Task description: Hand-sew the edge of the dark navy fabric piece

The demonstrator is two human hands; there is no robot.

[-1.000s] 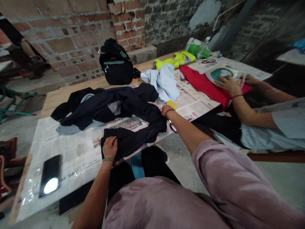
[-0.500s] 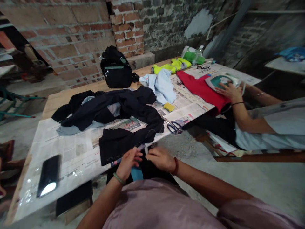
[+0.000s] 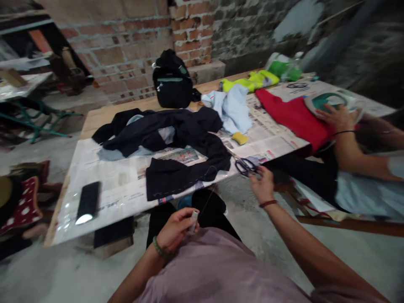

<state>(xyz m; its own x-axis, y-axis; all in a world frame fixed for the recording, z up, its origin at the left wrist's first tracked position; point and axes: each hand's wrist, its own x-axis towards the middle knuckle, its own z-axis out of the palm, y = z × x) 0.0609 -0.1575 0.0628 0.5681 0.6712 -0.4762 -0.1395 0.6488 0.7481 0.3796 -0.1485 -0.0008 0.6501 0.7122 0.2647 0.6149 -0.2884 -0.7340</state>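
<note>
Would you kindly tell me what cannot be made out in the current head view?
In the head view:
Thread spool: partly hidden by the left hand.
Scissors: whether the right hand touches the handles is unclear; the area is blurred.
Newspaper: most print is too small and blurred to read.
Co-worker's sleeve: cut off by the right edge.
</note>
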